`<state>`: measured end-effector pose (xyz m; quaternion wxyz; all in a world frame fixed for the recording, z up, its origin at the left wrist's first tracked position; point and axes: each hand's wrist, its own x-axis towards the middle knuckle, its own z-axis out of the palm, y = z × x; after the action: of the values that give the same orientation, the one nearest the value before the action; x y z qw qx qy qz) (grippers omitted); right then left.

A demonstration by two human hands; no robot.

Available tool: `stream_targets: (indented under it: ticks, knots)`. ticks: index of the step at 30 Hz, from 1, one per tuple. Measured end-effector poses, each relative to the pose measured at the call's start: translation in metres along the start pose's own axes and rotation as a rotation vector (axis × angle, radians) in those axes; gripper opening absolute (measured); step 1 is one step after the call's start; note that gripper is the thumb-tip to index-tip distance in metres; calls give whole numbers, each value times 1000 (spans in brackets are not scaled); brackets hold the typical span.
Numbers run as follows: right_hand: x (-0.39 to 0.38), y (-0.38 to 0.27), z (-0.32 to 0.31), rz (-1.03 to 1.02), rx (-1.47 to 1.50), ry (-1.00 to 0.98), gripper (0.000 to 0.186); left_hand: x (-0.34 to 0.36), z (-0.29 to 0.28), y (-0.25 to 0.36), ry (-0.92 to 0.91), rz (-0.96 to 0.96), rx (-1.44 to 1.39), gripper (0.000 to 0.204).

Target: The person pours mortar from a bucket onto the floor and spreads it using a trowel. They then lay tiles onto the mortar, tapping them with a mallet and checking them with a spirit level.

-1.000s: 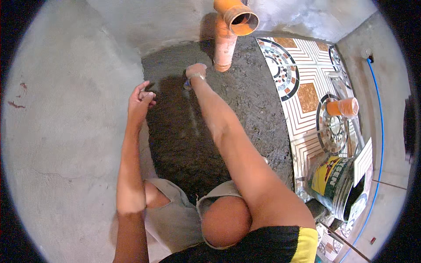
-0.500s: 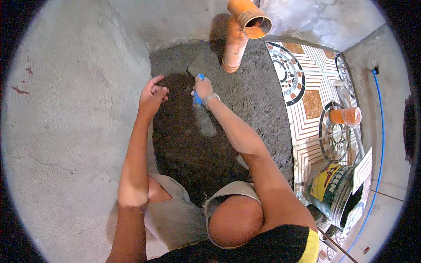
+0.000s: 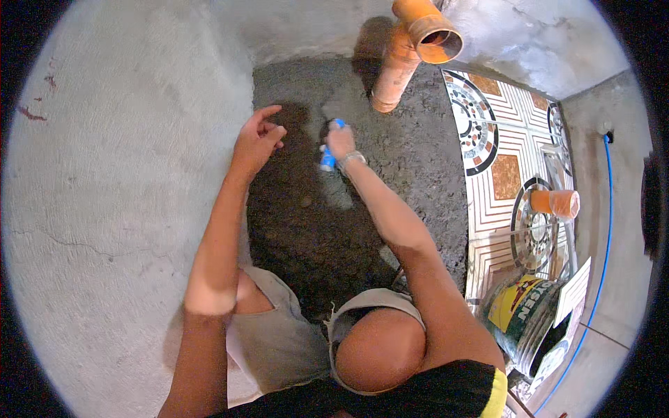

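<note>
My right hand grips the blue handle of a trowel over dark, rough wet mortar; its grey blade is blurred and blends into the mortar. My left hand is held beside the left wall, its fingers apart and loosely bent, with nothing in them. An orange branched pipe stands just beyond my right hand, at the back of the mortar.
Grey plastered wall on the left. On the right lie patterned tiles, a short orange pipe stub, a bucket with tile pieces against it, and a blue hose. My bent knee is at bottom centre.
The trowel in my right hand has come into clearer view, the hand drawn slightly back from its first position. My view has shifted, so hands and pipe sit farther right in the picture.
</note>
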<state>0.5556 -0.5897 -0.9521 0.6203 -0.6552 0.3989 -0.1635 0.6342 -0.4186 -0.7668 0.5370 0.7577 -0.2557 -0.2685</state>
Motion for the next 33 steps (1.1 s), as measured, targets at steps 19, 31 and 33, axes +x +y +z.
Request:
stream_targets:
  ticks: [19, 31, 33]
  knots:
    - [67, -62, 111, -312, -743, -407, 34, -1, -5, -3, -20, -49, 47, 46]
    - [25, -26, -44, -101, -522, -161, 36, 0, 2, -5, -33, -37, 2, 45]
    - [-20, -11, -34, -236, -677, -338, 35, 1, 8, -7, -74, 7, 34, 45]
